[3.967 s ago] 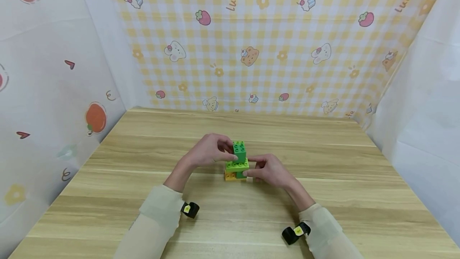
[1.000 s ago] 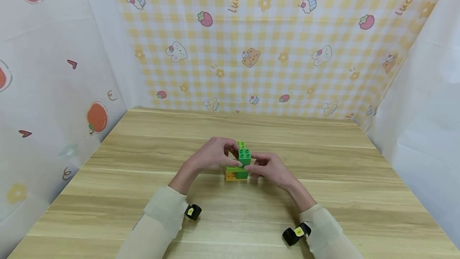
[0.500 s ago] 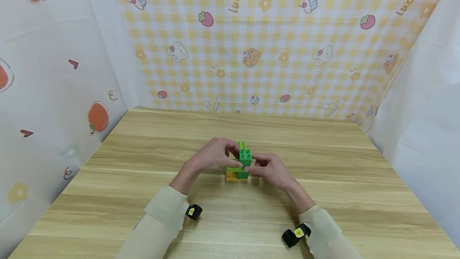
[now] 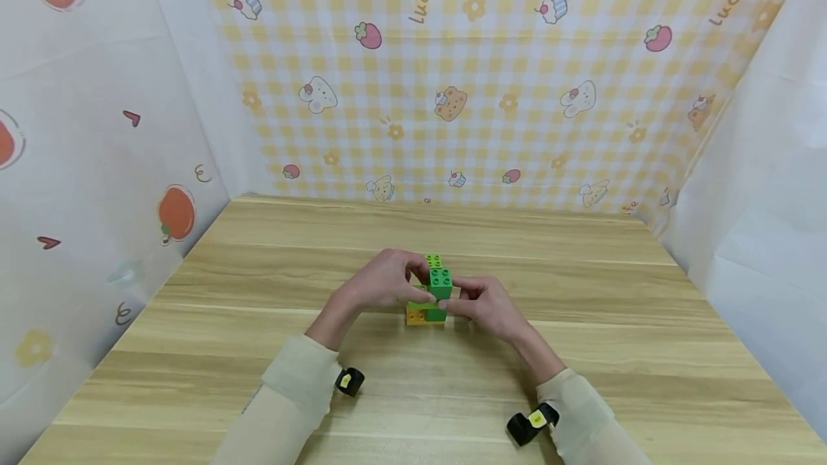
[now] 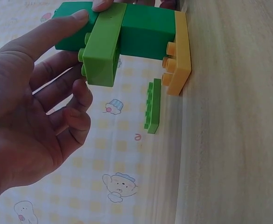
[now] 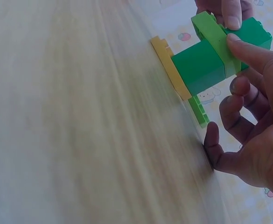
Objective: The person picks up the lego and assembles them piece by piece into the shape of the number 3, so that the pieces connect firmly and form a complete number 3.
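Note:
A small stack of toy building bricks stands mid-table. Its yellow base brick [image 5: 180, 56] lies on the tabletop, with a dark green brick [image 5: 148, 30] on it. Across that goes a light green brick [image 5: 103, 44], overhanging towards the left hand. The upper dark green brick [image 4: 441, 280] sits over its right end. My left hand [image 4: 384, 280] pinches this upper brick, thumb on the near side. The right hand [image 4: 486, 306] grips the stack from the right, its thumb [image 6: 241, 44] where the upper brick meets the light green one. Fingers partly hide the joint.
A loose light green brick [image 5: 153, 106] lies on the wooden table [image 4: 413, 407] behind the stack. A patterned cloth [image 4: 413, 77] hangs along the back edge, and white cloth closes both sides. Each wrist wears a black camera [image 4: 533, 422].
Over four seconds, the upper dark green brick has moved right and nearer, onto the light green brick's right end. My right hand has shifted up from the lower dark green brick. Lately both hands barely move.

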A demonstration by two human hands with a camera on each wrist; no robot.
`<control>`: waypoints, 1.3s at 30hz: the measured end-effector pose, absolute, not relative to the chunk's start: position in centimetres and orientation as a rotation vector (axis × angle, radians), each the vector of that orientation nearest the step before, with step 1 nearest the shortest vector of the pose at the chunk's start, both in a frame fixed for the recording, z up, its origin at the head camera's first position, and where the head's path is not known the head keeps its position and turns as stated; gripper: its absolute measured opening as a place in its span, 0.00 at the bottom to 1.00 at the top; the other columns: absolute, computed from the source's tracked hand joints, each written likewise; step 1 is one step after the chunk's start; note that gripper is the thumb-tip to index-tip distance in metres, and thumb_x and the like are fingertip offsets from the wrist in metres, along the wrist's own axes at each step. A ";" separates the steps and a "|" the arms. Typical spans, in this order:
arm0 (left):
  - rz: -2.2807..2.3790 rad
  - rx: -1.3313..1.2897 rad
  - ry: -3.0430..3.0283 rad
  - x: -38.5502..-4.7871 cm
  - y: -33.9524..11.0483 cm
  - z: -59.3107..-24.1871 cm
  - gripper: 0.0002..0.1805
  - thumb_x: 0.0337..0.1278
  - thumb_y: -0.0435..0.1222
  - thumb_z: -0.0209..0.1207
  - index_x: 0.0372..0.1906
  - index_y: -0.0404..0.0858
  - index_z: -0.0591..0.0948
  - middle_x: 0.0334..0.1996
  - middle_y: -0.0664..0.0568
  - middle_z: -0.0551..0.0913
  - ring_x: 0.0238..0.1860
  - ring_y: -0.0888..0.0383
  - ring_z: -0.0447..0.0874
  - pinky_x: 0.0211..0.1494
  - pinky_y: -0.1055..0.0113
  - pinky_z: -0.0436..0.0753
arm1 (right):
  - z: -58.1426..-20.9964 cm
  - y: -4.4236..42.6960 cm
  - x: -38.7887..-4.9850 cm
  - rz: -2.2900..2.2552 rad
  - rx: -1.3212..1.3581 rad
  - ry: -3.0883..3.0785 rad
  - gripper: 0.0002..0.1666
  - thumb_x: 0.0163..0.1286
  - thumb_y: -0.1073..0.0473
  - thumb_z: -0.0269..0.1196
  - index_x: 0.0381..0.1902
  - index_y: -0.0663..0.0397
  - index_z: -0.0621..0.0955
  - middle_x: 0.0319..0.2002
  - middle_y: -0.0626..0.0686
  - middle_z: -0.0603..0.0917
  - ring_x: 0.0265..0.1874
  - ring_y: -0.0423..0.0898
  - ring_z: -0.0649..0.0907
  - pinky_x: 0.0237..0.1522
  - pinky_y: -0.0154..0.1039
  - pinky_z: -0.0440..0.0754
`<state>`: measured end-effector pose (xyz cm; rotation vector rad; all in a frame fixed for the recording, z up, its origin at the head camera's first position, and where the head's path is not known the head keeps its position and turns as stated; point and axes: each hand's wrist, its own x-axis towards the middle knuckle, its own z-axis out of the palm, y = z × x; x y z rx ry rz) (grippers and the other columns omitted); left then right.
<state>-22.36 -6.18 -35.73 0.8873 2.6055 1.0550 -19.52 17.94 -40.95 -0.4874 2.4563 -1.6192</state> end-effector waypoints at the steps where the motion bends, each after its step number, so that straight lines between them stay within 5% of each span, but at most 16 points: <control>1: 1.049 0.887 2.609 -22.3 -6.1 -35.7 0.09 0.57 0.41 0.75 0.40 0.45 0.87 0.39 0.58 0.88 0.36 0.57 0.76 0.40 0.65 0.76 | -41.0 17.9 -19.5 -1.617 -0.488 2.459 0.26 0.69 0.55 0.74 0.63 0.52 0.86 0.21 0.46 0.77 0.19 0.40 0.72 0.21 0.32 0.67; 13: 1.116 0.858 2.509 -22.9 -7.1 -36.0 0.16 0.57 0.44 0.76 0.48 0.44 0.89 0.43 0.56 0.89 0.39 0.57 0.79 0.44 0.64 0.79 | -41.0 17.8 -19.4 -1.593 -0.465 2.469 0.25 0.69 0.53 0.74 0.63 0.49 0.87 0.19 0.46 0.74 0.17 0.40 0.70 0.20 0.32 0.65; 22: 1.217 0.655 2.601 -24.7 -9.0 -35.9 0.17 0.70 0.39 0.66 0.59 0.37 0.87 0.43 0.52 0.89 0.43 0.56 0.83 0.46 0.62 0.81 | -41.0 17.8 -19.6 -1.596 -0.432 2.467 0.29 0.68 0.52 0.75 0.65 0.51 0.85 0.19 0.46 0.74 0.17 0.40 0.69 0.20 0.32 0.64; 39: 1.026 0.562 2.720 -28.0 -7.3 -37.5 0.22 0.64 0.38 0.70 0.61 0.35 0.85 0.53 0.46 0.89 0.54 0.50 0.86 0.63 0.52 0.82 | -40.8 17.7 -19.5 -1.598 -0.434 2.457 0.30 0.67 0.52 0.75 0.66 0.51 0.85 0.19 0.45 0.74 0.17 0.40 0.69 0.19 0.32 0.64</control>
